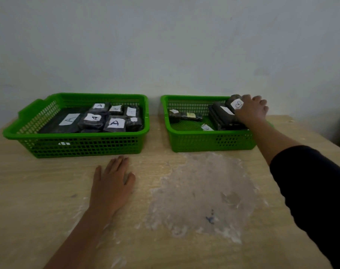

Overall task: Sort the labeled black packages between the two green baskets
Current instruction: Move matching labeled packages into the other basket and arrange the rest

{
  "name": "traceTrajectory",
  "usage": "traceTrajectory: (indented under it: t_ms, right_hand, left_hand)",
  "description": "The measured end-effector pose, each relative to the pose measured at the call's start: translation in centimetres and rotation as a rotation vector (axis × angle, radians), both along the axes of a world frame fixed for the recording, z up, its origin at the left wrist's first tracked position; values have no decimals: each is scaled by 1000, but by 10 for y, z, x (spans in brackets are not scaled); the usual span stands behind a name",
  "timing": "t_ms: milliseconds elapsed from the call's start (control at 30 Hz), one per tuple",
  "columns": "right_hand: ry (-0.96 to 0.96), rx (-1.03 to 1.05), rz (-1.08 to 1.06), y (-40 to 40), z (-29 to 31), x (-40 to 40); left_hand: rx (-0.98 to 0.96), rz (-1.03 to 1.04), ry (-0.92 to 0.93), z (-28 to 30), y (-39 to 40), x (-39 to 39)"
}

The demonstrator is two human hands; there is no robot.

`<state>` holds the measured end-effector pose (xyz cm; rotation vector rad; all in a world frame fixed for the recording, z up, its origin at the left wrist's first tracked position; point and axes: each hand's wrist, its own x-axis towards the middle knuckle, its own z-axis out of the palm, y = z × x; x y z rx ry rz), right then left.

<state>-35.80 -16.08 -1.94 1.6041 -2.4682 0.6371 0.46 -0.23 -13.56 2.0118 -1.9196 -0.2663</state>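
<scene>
Two green baskets sit side by side against a pale wall on your wooden tabletop, with a narrow strip of bare wood between them. The left basket is crowded with black packages, most showing white labels marked A, such as the one near its front. The right basket holds fewer: a long dark package lying across its far left, a small loose label on its floor, and a stack of black packages at its right side. Your right hand reaches over that basket's right edge, dark sleeve pushed up the forearm, its grip closed around the topmost package, whose white label faces you. Your left hand lies flat and released on the tabletop, fingers spread, just in front of the left basket. A whitish scuffed patch covers the open tabletop before the right basket.
</scene>
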Motion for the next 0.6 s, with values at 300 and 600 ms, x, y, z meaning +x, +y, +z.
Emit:
traceTrajectory:
  t_ms: [300,600]
  right_hand:
    - [104,93,-12,1,-9,-20]
    - [-178,-151,178,4,33,26]
  left_hand:
    - [-18,8,-8,0,2,0]
    - [-15,-14,-34,0,2,1]
